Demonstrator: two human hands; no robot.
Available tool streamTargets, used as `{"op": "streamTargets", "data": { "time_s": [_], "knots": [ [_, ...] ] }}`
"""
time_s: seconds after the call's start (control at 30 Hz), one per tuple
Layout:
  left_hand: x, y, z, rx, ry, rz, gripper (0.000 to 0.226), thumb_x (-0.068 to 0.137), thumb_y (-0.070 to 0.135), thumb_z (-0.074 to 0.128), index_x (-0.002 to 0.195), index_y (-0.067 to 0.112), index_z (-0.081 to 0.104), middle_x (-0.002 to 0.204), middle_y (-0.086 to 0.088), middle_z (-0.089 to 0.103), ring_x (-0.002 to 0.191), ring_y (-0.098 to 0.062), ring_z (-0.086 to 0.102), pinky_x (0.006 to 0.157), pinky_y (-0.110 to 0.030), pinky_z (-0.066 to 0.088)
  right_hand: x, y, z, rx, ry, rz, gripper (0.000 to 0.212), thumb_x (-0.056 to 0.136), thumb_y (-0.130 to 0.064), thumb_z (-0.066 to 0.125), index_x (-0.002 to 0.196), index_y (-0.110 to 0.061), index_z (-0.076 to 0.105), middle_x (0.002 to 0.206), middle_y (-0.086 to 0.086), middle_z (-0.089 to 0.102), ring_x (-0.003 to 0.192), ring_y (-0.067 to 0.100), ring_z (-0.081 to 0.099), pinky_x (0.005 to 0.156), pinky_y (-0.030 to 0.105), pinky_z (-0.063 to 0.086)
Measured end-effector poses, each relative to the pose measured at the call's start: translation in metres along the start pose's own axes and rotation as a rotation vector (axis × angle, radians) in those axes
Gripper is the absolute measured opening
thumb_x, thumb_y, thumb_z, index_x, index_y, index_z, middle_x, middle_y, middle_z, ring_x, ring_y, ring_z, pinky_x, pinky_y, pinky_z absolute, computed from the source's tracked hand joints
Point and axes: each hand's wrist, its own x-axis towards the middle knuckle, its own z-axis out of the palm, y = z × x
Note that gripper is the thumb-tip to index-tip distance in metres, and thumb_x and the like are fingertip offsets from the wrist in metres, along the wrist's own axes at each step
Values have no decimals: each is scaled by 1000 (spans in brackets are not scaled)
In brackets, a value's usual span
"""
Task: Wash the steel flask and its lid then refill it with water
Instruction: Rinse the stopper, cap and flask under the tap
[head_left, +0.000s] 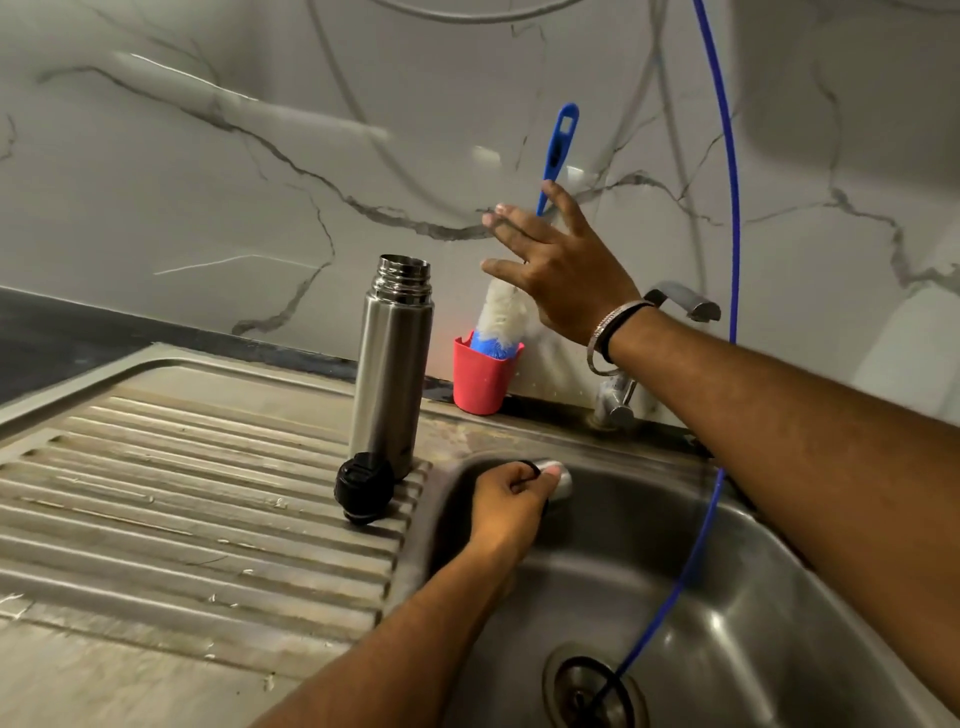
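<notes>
The steel flask (390, 364) stands upright and uncapped on the ribbed drainboard (182, 493) by the sink's left rim. A black stopper (362, 486) lies in front of its base. My left hand (511, 506) grips a small steel cap (558, 475) over the sink basin (727, 597). My right hand (558, 270) is raised with fingers spread, right in front of a blue-handled bottle brush (557, 148) with white bristles; whether it touches the brush is unclear.
The brush stands in a red cup (480, 379) against the marble wall. A steel tap (675, 301) sits behind my right wrist. A thin blue hose (732, 208) runs down the wall into the drain (592, 686).
</notes>
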Motion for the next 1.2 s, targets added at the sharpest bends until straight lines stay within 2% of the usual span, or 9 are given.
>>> {"op": "streamTargets", "data": {
  "time_s": [0.1, 0.2, 0.37, 0.5, 0.6, 0.73, 0.9, 1.07, 1.2],
  "knots": [
    [-2, 6, -2, -25, 32, 18, 27, 96, 26, 70, 73, 12, 68, 54, 9, 61, 53, 0, 54, 56, -12, 46, -21, -2, -13, 97, 107, 79, 37, 89, -11, 52, 123, -21, 64, 147, 12, 52, 136, 29, 46, 112, 54, 27],
    [-2, 7, -3, -72, 60, 41, 30, 95, 28, 71, 79, 3, 72, 58, 7, 61, 53, 1, 52, 59, -15, 46, -59, -17, -22, 291, 213, 310, 24, 88, -16, 55, 108, -18, 68, 110, 6, 67, 101, 26, 57, 85, 41, 41],
    [1, 4, 0, -87, 43, 67, 24, 98, 28, 67, 86, 11, 80, 71, 6, 73, 69, -2, 66, 74, -24, 55, -140, -56, -7, 578, -36, 682, 12, 94, -24, 57, 100, -23, 68, 74, 0, 66, 64, 19, 62, 58, 35, 55],
    [1, 0, 5, -65, 10, 76, 25, 98, 32, 65, 107, 14, 80, 96, 2, 80, 99, -13, 74, 101, -43, 55, -178, -61, 22, 574, -343, 1103, 32, 91, -43, 65, 110, -18, 67, 102, 7, 68, 89, 28, 67, 70, 35, 55],
    [-1, 0, 7, -42, -63, 104, 24, 100, 30, 63, 108, 15, 79, 98, 2, 80, 99, -13, 74, 101, -42, 56, -180, -62, 43, 797, -451, 1192, 34, 86, -57, 66, 90, -24, 66, 85, 1, 72, 76, 25, 70, 71, 39, 58],
    [-2, -5, 6, -37, -101, 83, 23, 100, 26, 63, 109, 13, 79, 98, 0, 80, 98, -12, 75, 100, -41, 56, -172, -67, 64, 867, -363, 1311, 39, 84, -60, 66, 89, -23, 75, 67, -3, 71, 64, 20, 70, 67, 42, 61],
    [3, -10, 4, -66, -70, 43, 22, 100, 24, 64, 105, 10, 80, 94, -3, 80, 94, -16, 76, 93, -35, 59, -171, -71, 64, 859, -328, 1288, 31, 89, -51, 68, 95, -22, 77, 72, -3, 73, 66, 19, 70, 65, 42, 61],
    [3, -9, 5, -31, -85, 10, 29, 101, 28, 63, 95, 6, 80, 86, -7, 80, 80, -13, 76, 69, -18, 55, -171, -65, 56, 789, -387, 1183, 27, 91, -45, 68, 110, -28, 75, 96, 2, 77, 87, 24, 69, 72, 38, 57],
    [3, -10, 6, 5, -131, -11, 31, 102, 28, 60, 95, 5, 80, 87, -7, 80, 84, -14, 76, 69, -16, 54, -173, -60, 56, 877, -464, 1150, 33, 91, -38, 69, 124, -31, 69, 112, 2, 74, 100, 24, 68, 83, 37, 56]
  ]
}}
